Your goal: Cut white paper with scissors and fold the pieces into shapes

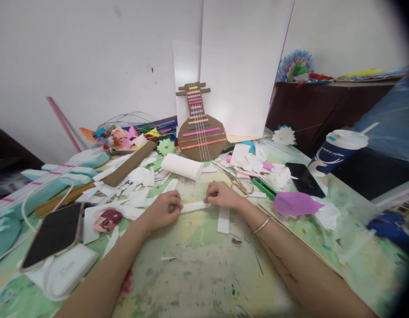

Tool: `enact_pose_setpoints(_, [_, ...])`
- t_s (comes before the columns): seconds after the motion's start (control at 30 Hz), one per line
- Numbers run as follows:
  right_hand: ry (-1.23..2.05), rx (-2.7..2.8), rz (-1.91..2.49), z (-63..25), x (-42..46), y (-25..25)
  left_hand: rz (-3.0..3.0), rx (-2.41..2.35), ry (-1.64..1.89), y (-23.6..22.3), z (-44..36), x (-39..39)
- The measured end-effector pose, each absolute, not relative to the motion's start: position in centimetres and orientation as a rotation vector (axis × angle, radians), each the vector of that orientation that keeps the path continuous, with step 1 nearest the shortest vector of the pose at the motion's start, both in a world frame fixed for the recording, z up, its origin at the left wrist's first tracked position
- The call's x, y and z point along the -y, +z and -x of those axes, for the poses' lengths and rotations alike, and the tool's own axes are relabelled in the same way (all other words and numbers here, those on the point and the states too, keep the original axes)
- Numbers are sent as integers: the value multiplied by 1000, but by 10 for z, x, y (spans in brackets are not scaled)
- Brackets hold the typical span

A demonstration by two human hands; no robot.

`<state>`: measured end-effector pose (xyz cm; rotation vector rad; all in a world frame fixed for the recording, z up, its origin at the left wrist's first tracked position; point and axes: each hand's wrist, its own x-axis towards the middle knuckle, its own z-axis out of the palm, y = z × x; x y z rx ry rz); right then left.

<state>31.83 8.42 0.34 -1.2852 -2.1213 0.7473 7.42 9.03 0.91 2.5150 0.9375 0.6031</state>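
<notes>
Between my two hands a narrow white paper strip (195, 206) lies stretched sideways, close to the table top. My left hand (164, 209) pinches its left end with the fingers closed. At the other end, the fingertips of my right hand (220, 195) are closed on the strip. Below my right hand lies a short white paper piece (223, 221), flat on the table. A white paper roll (181, 166) rests just beyond my hands. Gold-handled scissors (243, 187) lie to the right of my right hand, partly hidden by paper.
A cardboard lute (201, 137) leans upright at the back. On the right are a coffee cup (338, 150), a black phone (304, 179) and purple paper (297, 204). At left, another phone (53, 234) sits on a white power bank (63, 271) with a cable. Paper scraps surround the hands.
</notes>
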Motion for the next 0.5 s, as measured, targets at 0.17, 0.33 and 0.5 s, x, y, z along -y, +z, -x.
enact_pose_setpoints(0.17, [720,2035,1405,-308,-86,-1,-2434,-1292,834,-5,-90,-94])
enact_pose_setpoints(0.33, [681,1988,1506,-300,-85,-1,-2402,-1393,782,-13,-94,-97])
enact_pose_setpoints(0.5, [663,2007,1498,-298,-85,-3,-2390,-1249,738,-6,-97,-93])
